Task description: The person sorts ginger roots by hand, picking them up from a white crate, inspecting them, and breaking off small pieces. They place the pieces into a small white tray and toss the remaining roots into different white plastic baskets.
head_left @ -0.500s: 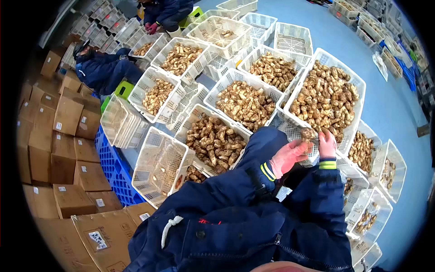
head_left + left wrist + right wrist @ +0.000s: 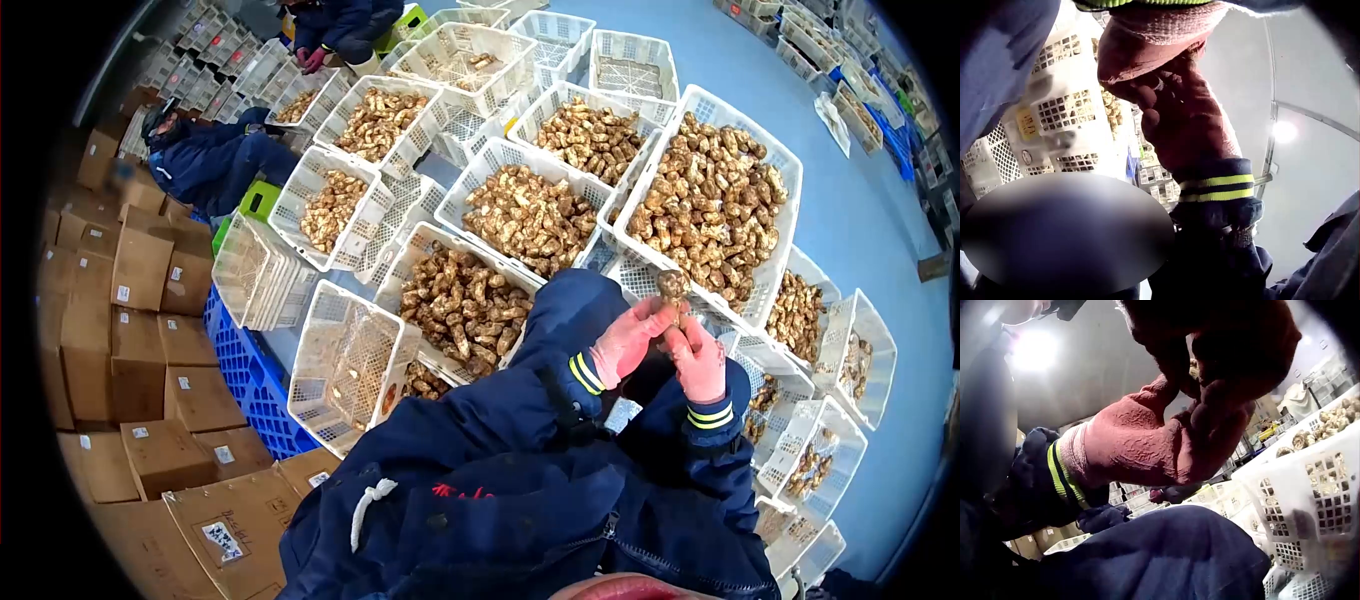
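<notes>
In the head view, a brown mushroom [image 2: 674, 285] stands cap up between the gloved hands, near the front corner of a large white basket [image 2: 640, 252] heaped with mushrooms [image 2: 715, 205]. My left hand [image 2: 628, 345], in a pink glove, pinches the stem just under the cap. Pink-gloved too, my right hand [image 2: 697, 364] grips the lower stem from the other side. In the right wrist view, the left hand [image 2: 1135, 440] meets the shadowed right hand [image 2: 1241, 350], and little of the mushroom shows between the fingers.
More white baskets of mushrooms, such as one basket [image 2: 385, 290] by the left knee, surround the seated wearer. At left are stacked cardboard boxes [image 2: 205, 398] and a blue pallet [image 2: 240, 350]. Two people sit at the far left, one a person in navy [image 2: 215, 160].
Both hands have drawn back from the large basket toward the body. The right hand has come lower, to the stem, and the mushroom's cap now stands clear above the fingers.
</notes>
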